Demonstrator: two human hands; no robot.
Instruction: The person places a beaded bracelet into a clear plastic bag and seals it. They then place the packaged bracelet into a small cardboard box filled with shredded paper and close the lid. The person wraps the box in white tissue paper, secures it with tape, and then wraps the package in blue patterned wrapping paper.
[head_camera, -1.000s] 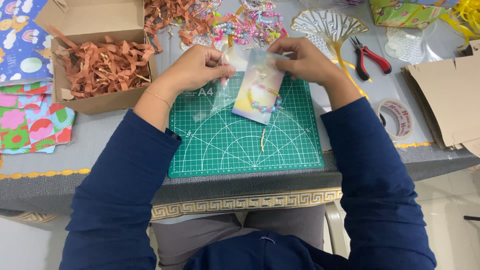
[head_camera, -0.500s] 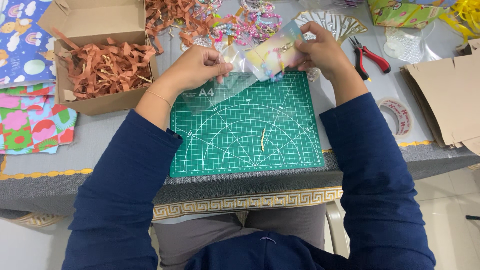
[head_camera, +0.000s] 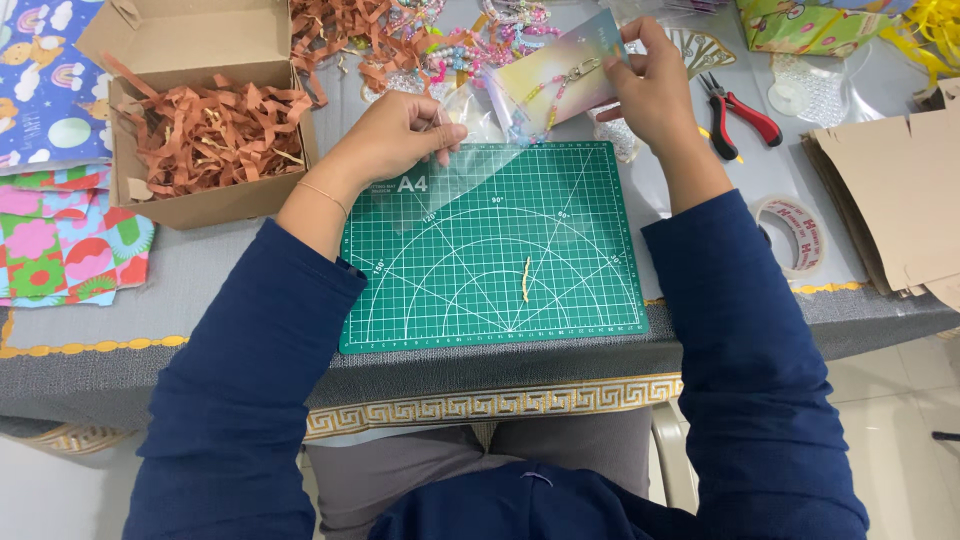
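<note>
My right hand (head_camera: 655, 85) holds a pastel card with a beaded keychain (head_camera: 560, 75) by its far corner, lifted above the back edge of the green cutting mat (head_camera: 490, 260). My left hand (head_camera: 400, 130) pinches a clear plastic sleeve (head_camera: 455, 165) that trails toward the card; the card's near end looks partly inside the sleeve's mouth. A small yellow strip (head_camera: 526, 280) lies on the mat near its middle.
An open cardboard box of brown paper shreds (head_camera: 205, 140) stands at the left beside colourful patterned sheets (head_camera: 60, 235). Red-handled pliers (head_camera: 742, 112), a tape roll (head_camera: 795, 232) and flat cardboard pieces (head_camera: 895, 195) lie at the right. Beaded trinkets (head_camera: 470, 40) and loose shreds crowd the back.
My right hand has carried the card up and to the right, away from the mat's centre, pulling it out along the sleeve. My left hand stayed nearly in place with the sleeve.
</note>
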